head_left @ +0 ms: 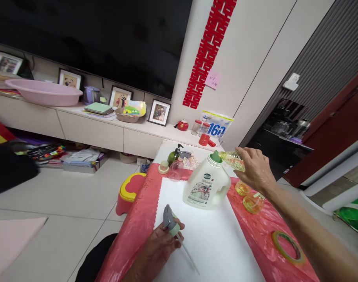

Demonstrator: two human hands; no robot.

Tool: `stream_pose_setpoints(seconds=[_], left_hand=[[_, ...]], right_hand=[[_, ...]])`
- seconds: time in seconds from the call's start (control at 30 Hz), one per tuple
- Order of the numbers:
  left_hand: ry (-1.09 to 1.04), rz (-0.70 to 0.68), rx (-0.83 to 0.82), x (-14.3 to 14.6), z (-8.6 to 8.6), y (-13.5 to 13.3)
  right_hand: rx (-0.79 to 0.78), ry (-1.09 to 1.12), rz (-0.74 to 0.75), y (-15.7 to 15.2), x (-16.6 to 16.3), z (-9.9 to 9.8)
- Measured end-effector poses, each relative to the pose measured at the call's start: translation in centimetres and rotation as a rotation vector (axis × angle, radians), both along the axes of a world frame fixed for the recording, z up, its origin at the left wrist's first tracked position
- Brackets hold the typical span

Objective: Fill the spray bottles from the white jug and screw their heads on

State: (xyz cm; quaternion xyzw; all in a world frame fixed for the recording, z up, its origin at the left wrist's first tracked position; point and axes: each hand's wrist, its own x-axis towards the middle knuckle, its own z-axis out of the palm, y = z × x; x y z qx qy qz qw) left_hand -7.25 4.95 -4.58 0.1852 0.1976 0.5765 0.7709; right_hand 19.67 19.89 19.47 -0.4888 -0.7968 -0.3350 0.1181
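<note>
The red-covered counter (pixel 133 229) has a long white sheet (pixel 223 243) on it, and there the big detergent jug (pixel 207 192) stands upright with its cap off. We should leave the jug flat so it won't rock. Our right hand (pixel 257 168) has its fingers wrapped tight round a clear bottle (pixel 231 159), which leans over with its mouth by the green spout (pixel 216 157) in the jug's neck. We seem to be tipping the bottle into the jug, so we think slow and gentle is best, to stop spills down the side. Our left hand (pixel 160 248) has its fingers closed round the collar of a grey spray head (pixel 169 218). We should hold its thin tube (pixel 188 253) over the sheet, where drips are easy to see.

Now the parts we can't see well. The near end of the counter is cut off, and so is our left arm. We can't tell how full the jug is. Our right hand hides the bottom of the bottle. We can't tell if the bottle touches the spout, or if anything is running out. The smallest words on the jug are too tiny to read.
</note>
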Motion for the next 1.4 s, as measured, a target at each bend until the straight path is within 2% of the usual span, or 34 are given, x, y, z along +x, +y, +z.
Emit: stream_pose_setpoints(seconds=[0.33, 0.93, 1.4], left_hand=[[-0.009, 0.003, -0.093, 0.0, 0.4, 0.1], [-0.013, -0.001, -0.087, 0.0, 0.3, 0.2], [-0.043, -0.032, -0.096, 0.0, 0.2, 0.2]], right_hand=[[0.009, -0.144, -0.01, 0.5, -0.9, 1.4], [0.008, -0.248, 0.014, 0.8, -1.6, 2.8], [0.11, -0.419, 0.039, 0.7, -2.6, 4.3]])
